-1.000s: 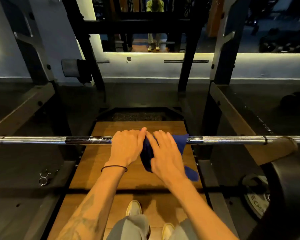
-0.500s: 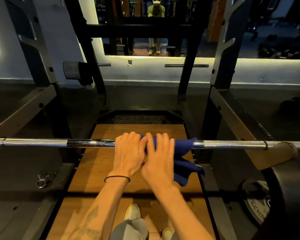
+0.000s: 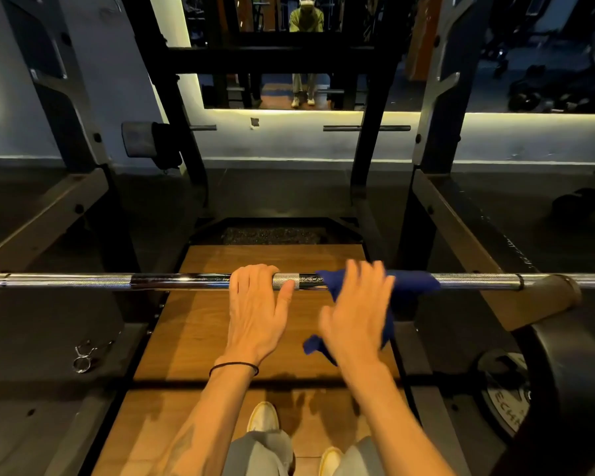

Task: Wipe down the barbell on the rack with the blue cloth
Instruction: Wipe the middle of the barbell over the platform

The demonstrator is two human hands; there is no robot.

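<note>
Left hand [image 3: 255, 309] curled over barbell [image 3: 83, 280]; right hand [image 3: 356, 312] at three o'clock — fingers straight, pressing blue cloth [image 3: 413, 281] onto bar.

Barbell [image 3: 172, 280] is seen as polished chrome metal, glossy on smooth stretches, with rough knurled bands matt by comparison. Blue cloth [image 3: 414, 281] is draped over it, soft matt fabric, creased. Platform [image 3: 265, 259] is made of brown wood, smooth with a low sheen. Rack uprights [image 3: 182, 125] are painted black metal, matt. Weight plate [image 3: 564, 379] looks like dull black rubber. Spring collar [image 3: 85, 355] is shiny wire metal.
</note>
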